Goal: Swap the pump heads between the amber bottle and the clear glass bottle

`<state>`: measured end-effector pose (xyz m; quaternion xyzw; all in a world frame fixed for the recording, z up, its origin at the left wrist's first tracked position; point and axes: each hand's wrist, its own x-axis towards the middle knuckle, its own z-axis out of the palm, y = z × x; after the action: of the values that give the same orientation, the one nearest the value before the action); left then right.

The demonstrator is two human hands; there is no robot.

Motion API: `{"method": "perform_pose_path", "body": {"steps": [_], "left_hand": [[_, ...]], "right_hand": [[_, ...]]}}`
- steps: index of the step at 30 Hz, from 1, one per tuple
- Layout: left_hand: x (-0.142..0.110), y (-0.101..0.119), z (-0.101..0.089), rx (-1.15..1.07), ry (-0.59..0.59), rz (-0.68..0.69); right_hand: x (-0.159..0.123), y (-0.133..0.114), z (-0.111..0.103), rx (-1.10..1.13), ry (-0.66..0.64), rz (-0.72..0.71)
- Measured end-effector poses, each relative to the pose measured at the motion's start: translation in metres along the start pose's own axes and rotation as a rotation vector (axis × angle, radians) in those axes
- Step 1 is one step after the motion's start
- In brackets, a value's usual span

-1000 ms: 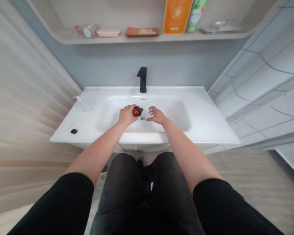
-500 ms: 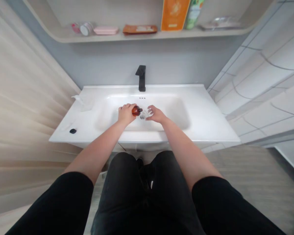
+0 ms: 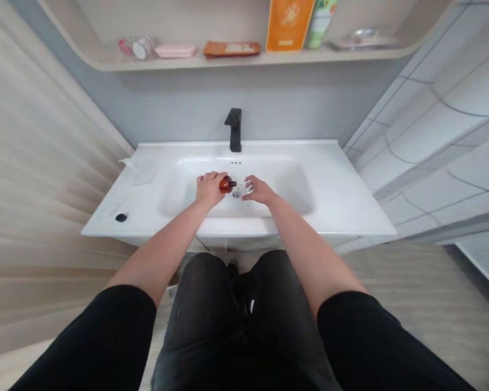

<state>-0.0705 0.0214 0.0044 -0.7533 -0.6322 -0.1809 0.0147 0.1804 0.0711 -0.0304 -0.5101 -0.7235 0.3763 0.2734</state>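
Note:
My left hand (image 3: 208, 188) grips a small amber glass bottle (image 3: 227, 184) on its side, with the fingers over its body and its dark neck pointing right. My right hand (image 3: 258, 190) holds a small clear piece (image 3: 238, 191) in its fingertips, close to the bottle's neck. I cannot tell exactly what the clear piece is. Both hands are held over the white basin (image 3: 236, 187).
A black faucet (image 3: 234, 130) stands at the back of the basin. A clear dish (image 3: 140, 171) and a black stopper (image 3: 121, 217) lie on the left counter. A shelf (image 3: 228, 62) above holds an orange box (image 3: 288, 24) and several toiletries. My knees sit below the basin's front edge.
My right hand and the clear piece have moved slightly left, closer to the bottle's neck. The left hand still holds the bottle.

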Motion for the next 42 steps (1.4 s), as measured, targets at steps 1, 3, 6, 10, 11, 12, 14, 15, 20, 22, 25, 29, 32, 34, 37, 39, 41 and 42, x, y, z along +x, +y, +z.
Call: {"method": "perform_pose_path", "body": {"steps": [1, 3, 6, 10, 11, 12, 14, 15, 20, 22, 25, 29, 32, 34, 37, 39, 41, 42], "left_hand": [[0.000, 0.000, 0.000, -0.003, 0.005, 0.003], [0.000, 0.000, 0.000, -0.008, 0.012, 0.007], [0.000, -0.001, 0.000, -0.010, 0.018, 0.014], [0.000, -0.001, 0.001, -0.001, 0.026, 0.026], [0.000, -0.001, 0.001, 0.002, 0.026, 0.029], [0.000, -0.001, 0.001, 0.004, 0.025, 0.031], [0.000, 0.000, 0.000, 0.007, 0.017, 0.031], [0.000, 0.000, 0.000, 0.008, 0.013, 0.030], [-0.001, 0.002, -0.002, 0.011, 0.005, 0.018], [-0.001, 0.002, -0.003, 0.009, 0.008, 0.014], [-0.001, 0.002, -0.003, 0.004, 0.011, 0.009], [-0.002, 0.004, -0.006, 0.000, -0.001, 0.012], [-0.002, 0.006, -0.009, 0.005, -0.013, 0.013], [-0.003, 0.008, -0.010, 0.009, -0.019, 0.011], [-0.003, 0.008, -0.011, 0.006, -0.021, 0.009], [-0.003, 0.008, -0.010, 0.003, -0.018, 0.011], [-0.003, 0.007, -0.010, 0.002, -0.013, 0.014], [-0.003, 0.007, -0.010, 0.001, -0.009, 0.016]], "right_hand": [[0.000, 0.000, 0.000, -0.002, -0.001, 0.000], [0.000, 0.001, 0.000, -0.003, -0.003, 0.001], [0.001, 0.001, 0.001, 0.001, -0.013, 0.003], [0.001, 0.002, 0.002, 0.006, -0.015, 0.005], [0.001, 0.002, 0.002, 0.008, -0.016, 0.002], [0.001, 0.002, 0.002, 0.011, -0.016, 0.000], [0.002, 0.003, 0.002, 0.014, -0.011, 0.001], [0.002, 0.003, 0.002, 0.013, -0.009, 0.002], [0.001, 0.002, 0.001, 0.015, -0.010, 0.002], [0.001, 0.002, 0.001, 0.020, -0.009, 0.004], [0.000, 0.001, 0.001, 0.021, -0.019, 0.013], [0.000, 0.002, 0.001, -0.002, -0.008, 0.004], [0.001, 0.003, 0.001, -0.013, -0.003, -0.003], [0.001, 0.003, 0.001, -0.016, -0.004, 0.003], [0.001, 0.003, 0.001, -0.022, -0.002, 0.011], [0.001, 0.003, 0.001, -0.022, -0.007, 0.013], [0.001, 0.002, 0.001, -0.020, -0.013, 0.015], [0.001, 0.001, 0.000, -0.019, -0.016, 0.015]]}}
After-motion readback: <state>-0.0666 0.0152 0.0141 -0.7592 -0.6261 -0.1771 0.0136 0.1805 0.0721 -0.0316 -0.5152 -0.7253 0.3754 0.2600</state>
